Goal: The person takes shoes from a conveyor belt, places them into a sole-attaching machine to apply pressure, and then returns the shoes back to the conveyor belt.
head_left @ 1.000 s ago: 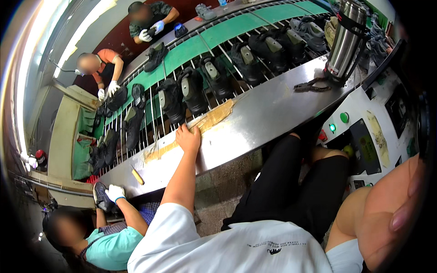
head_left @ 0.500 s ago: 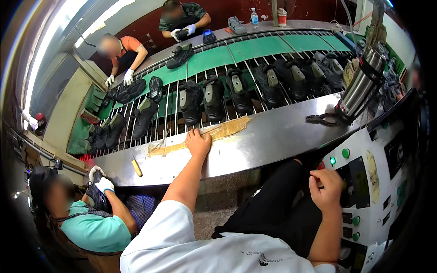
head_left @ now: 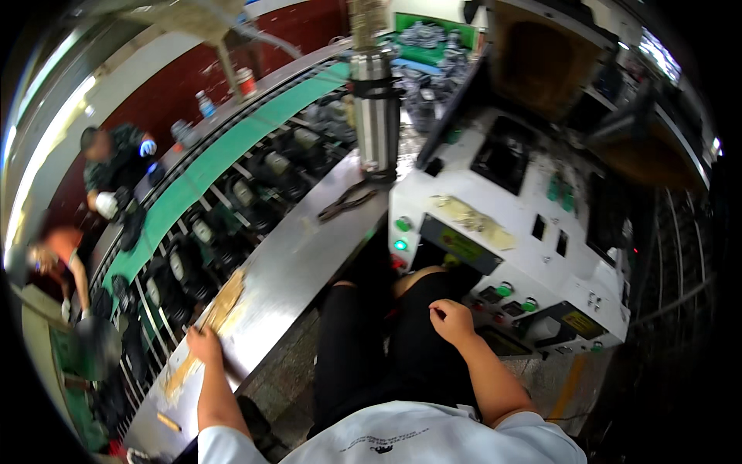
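My left hand [head_left: 204, 346] rests on the brown tape [head_left: 224, 300] along the edge of the metal table [head_left: 286, 274], fingers laid out and nothing seen in them. Over my right thigh hovers my right hand [head_left: 453, 320], its fingers curled in with nothing showing between them. It is apart from the white control machine [head_left: 421, 197] beside it. A short tool with a yellow handle [head_left: 168, 421] lies on the table nearer me than the left hand. Dark pliers [head_left: 346, 203] lie farther up, beside a steel flask [head_left: 374, 124].
Beyond the table, black shoes [head_left: 185, 267] stand in a row on a roller conveyor with a green belt [head_left: 193, 174]. One worker in dark clothes [head_left: 120, 166] handles a black shoe; another in orange [head_left: 62, 247] leans over the far left. Grey shoes [head_left: 425, 66] are piled at the back.
My view has swung right, bringing more of the control machine in. My left hand stays on the taped edge; my right hand, still curled, now sits over my thigh.
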Demonstrator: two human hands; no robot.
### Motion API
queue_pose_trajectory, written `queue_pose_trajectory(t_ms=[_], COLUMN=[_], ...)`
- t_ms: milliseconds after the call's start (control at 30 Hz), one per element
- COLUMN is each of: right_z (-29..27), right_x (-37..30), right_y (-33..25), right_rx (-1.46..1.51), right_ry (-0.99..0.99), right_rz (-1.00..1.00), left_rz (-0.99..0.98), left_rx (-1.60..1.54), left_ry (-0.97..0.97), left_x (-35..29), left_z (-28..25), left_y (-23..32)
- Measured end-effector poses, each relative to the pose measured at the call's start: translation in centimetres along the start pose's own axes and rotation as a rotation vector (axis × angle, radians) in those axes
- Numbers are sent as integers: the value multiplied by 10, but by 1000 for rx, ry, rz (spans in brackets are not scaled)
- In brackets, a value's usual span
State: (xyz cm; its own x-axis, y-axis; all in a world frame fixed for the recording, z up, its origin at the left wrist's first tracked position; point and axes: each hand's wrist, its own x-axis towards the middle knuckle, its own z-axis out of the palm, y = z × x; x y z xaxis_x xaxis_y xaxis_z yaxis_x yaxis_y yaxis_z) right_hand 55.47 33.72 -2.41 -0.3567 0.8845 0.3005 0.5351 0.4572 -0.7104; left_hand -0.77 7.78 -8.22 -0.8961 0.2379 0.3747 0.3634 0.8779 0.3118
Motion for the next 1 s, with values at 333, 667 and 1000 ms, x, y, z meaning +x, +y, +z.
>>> queue_pose_trajectory(t_ms=[333,667,1000], right_z=[-273,-451,-385], right_x=[33,138,88], right_y=[83,160,147], right_rx=[-674,-551,-800], right_ry=[823,396,974], right_rz=[-59,1063,806], left_rz=[-7,45,-11], left_rx=[153,-31,-164], left_ry=[-48,13,180], left_x=[-13,-84,-96], left_z=[-4,-18,-17], left_y=[-2,15,17])
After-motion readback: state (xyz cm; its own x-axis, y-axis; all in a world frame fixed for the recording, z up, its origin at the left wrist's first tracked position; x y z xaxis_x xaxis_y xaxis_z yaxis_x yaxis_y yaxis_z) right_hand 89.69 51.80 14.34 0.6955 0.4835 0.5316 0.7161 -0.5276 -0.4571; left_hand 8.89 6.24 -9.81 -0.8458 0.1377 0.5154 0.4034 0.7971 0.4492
